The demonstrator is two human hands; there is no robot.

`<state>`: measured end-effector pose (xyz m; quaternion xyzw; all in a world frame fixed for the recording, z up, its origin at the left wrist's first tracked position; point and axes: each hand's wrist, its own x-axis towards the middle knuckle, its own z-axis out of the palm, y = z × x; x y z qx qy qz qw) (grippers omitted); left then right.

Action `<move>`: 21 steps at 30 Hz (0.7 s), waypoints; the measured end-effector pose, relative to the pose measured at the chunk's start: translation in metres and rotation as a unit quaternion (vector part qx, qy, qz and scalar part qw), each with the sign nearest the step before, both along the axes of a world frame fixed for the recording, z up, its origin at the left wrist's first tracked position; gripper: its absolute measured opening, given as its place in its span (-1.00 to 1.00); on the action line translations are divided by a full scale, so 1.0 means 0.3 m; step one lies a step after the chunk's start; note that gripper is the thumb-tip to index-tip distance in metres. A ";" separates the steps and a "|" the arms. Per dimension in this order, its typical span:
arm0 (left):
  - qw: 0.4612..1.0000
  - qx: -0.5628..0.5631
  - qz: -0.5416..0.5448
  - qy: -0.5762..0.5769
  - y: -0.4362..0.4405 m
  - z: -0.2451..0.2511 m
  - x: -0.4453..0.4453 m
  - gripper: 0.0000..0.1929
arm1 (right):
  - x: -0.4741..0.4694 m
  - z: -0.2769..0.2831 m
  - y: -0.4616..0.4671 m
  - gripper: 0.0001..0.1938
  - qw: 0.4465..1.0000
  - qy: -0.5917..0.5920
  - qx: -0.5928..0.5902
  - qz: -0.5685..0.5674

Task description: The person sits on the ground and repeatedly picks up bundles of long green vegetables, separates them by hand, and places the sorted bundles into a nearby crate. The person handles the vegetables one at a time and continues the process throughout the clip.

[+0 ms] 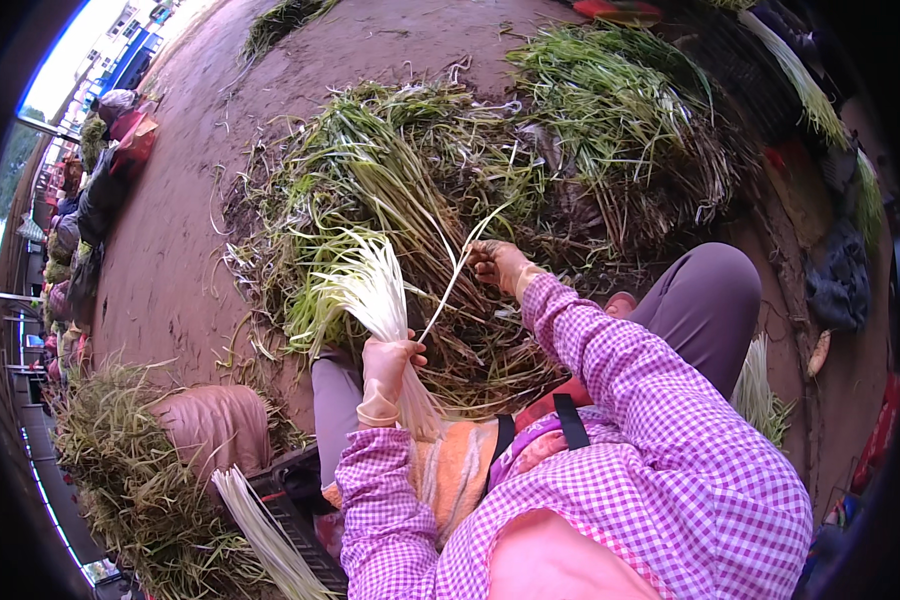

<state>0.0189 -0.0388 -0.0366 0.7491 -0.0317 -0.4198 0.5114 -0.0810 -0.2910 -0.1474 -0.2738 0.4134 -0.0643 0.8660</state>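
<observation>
My left hand, in a thin pale glove, is closed around a bundle of long white-stemmed leafy vegetables whose pale green leaves fan out beyond the fist. The lower stems reach towards an orange cloth on my lap. To its right, my right hand, also gloved and soiled with mud, pinches a single thin stalk whose other end reaches down to the left hand. Beneath and beyond both hands lies a heap of green leafy stalks with brown roots and muddy trimmings.
Another pile of green stalks lies at the upper right. At lower left are a grassy heap, a pink covered object and white stalks on a black crate. More white stalks lie right of my knee.
</observation>
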 end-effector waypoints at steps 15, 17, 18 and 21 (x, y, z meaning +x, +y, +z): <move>1.000 -0.016 0.000 0.010 -0.001 0.021 0.006 -0.79 | -0.016 0.040 0.067 -0.75 0.992 -0.071 -0.060 0.080; 1.000 -0.020 0.004 0.019 0.002 0.032 0.006 -0.79 | -0.015 0.043 0.076 -0.77 0.995 -0.068 -0.044 0.066; 0.999 -0.022 0.006 0.024 0.004 0.038 0.005 -0.79 | -0.016 0.044 0.080 -0.78 0.995 -0.075 -0.030 0.062; 0.998 -0.055 -0.006 0.034 0.011 0.048 0.010 -0.75 | -0.023 0.043 0.083 -0.84 0.996 -0.083 -0.008 0.045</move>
